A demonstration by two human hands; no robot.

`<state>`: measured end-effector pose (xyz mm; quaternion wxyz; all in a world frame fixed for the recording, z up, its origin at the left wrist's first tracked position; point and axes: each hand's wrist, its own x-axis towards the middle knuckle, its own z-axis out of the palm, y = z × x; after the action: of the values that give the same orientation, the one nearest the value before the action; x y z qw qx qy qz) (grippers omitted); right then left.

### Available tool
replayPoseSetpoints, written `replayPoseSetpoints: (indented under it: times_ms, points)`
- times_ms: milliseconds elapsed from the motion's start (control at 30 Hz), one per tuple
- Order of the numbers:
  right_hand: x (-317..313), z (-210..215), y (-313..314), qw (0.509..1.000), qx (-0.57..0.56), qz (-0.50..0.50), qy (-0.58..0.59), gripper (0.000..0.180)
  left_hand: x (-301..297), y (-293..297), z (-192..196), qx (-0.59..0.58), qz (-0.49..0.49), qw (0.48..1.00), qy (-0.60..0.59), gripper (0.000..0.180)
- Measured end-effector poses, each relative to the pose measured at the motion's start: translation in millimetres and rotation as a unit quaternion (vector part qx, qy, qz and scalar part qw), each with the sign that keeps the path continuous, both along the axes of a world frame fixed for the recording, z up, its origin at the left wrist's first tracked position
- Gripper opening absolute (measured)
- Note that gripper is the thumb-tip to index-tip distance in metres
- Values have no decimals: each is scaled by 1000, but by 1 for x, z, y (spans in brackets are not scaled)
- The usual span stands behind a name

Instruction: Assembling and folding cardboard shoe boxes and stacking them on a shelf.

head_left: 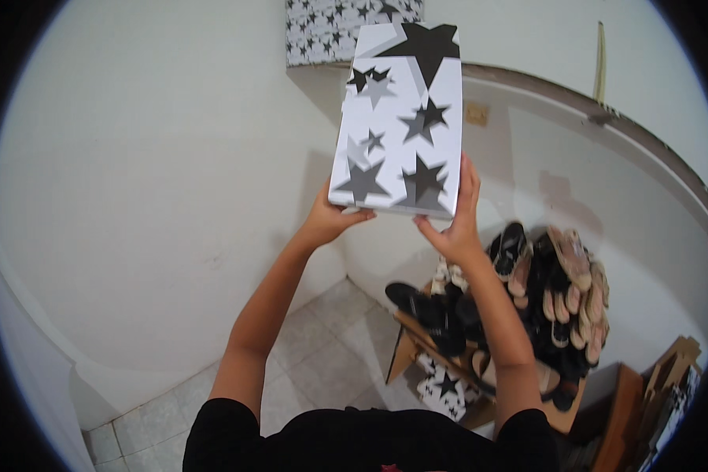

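A white box with black and grey stars (400, 118) is raised in front of me, its long side pointing up toward the wall corner. My left hand (330, 216) grips its lower left corner from beneath. My right hand (456, 216) holds its lower right corner, fingers up along the side. Behind the box's top, another star-patterned box (322, 30) sits high in the corner.
White walls meet in a corner ahead. Below right, a pile of sandals and shoes (543, 299) rests on a wooden stand (405, 350), with a star-patterned box (444, 389) under it. Cardboard pieces (669, 393) lean at far right. The floor has grey tiles (315, 354).
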<state>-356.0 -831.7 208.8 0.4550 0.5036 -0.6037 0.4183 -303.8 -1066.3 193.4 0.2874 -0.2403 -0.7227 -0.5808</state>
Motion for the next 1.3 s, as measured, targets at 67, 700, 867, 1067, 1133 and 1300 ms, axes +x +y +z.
replayPoseSetpoints:
  times_ms: [67,700,867,1067,1133,1300]
  points:
    - [-47,42,-10,997,2,-6,71,89,-39,-12,49,-3,51,998,-29,66]
    - [-268,391,-185,973,-64,10,220,65,-300,-180,387,73,-46,932,352,63]
    - [-294,422,-224,944,-159,-95,272,47,-334,-202,426,88,33,917,388,45]
    - [-320,446,-264,914,-242,-216,243,38,-381,-214,450,97,15,912,397,40]
    - [-326,449,-276,906,-249,-238,247,37,-394,-208,451,124,173,886,413,41]
    - [-339,464,-287,910,-225,-277,210,30,-416,-222,482,47,193,834,515,51]
